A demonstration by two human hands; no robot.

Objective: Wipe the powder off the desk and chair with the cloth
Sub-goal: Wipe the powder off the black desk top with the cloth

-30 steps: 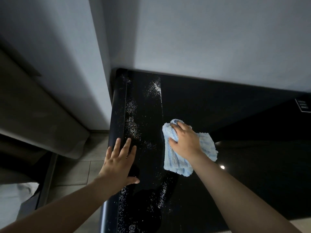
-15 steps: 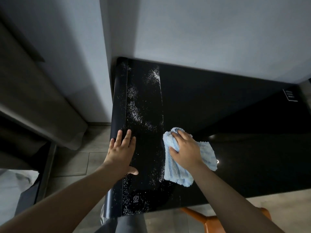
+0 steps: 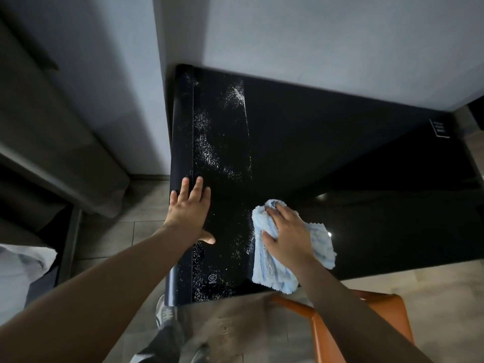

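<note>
- Left hand (image 3: 190,209) lies flat, fingers straight, on the desk (image 3: 314,142) edge near the powder (image 3: 207,150).
- Right hand (image 3: 286,231), fingers spread, presses the cloth (image 3: 275,273).
- Round "CCC" mark (image 3: 212,277); smaller print unreadable.

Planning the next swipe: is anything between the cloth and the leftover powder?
Nothing visible does. Powder lies on bare desk just left of the cloth under the right hand; the left hand rests flat further left, at the desk's edge.
</note>
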